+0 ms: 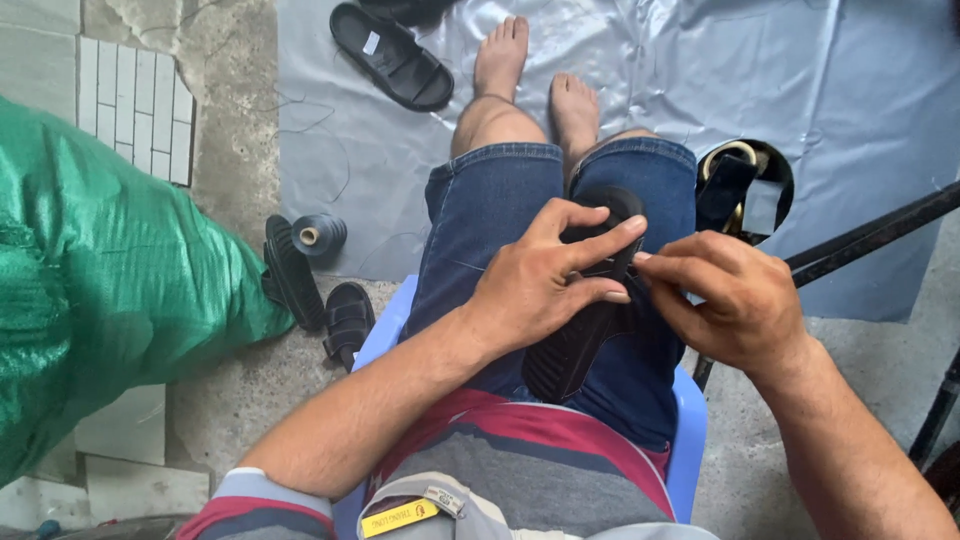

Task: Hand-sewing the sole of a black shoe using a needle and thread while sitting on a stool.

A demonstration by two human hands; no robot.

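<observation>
A black sandal [580, 335] lies sole-up on my lap, across my denim shorts. My left hand [540, 285] presses on top of it, fingers spread over its upper part and holding it down. My right hand [735, 300] is at the sandal's right edge, thumb and fingers pinched together on something small that I cannot make out. I sit on a light blue plastic stool [690, 440], bare feet out on a grey sheet [850, 90].
A big green sack [90, 280] fills the left. Beside it lie black sandals [300, 275], a spool of grey thread [320, 235], another sandal [392, 55] near my feet. More sandals sit in a round container [745, 190]. Black metal bars [880, 235] cross at right.
</observation>
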